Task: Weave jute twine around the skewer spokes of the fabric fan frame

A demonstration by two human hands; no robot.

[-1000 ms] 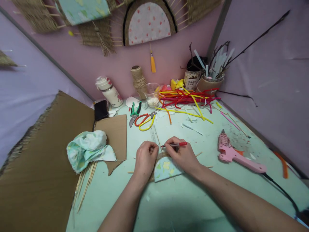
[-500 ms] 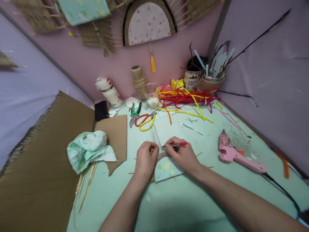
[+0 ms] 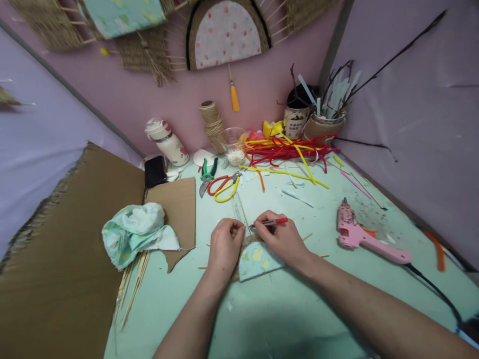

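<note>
My left hand (image 3: 223,249) is closed, thumb and fingers pinched at the left edge of a clear ruler (image 3: 237,207). A thin wooden stick (image 3: 246,218) lies along the ruler. In my right hand (image 3: 283,240) is a red-capped pen (image 3: 277,221), its tip pointing left at the stick and ruler. Under and between both hands lies a small half-round piece covered in blue floral fabric (image 3: 258,262), edged with brown twine. Sticks (image 3: 307,236) poke out from around it, partly hidden by my hands.
A pink glue gun (image 3: 368,239) lies at right, its cord running to the front. Scissors (image 3: 226,188), green-handled pruners (image 3: 208,175) and pipe cleaners (image 3: 284,152) lie behind. Crumpled fabric (image 3: 136,232), cardboard (image 3: 183,207) and loose sticks (image 3: 135,284) are at left.
The view has shifted slightly, so everything sits a little further left. Both hands keep nearly the same pose, with the pen still at the ruler.
</note>
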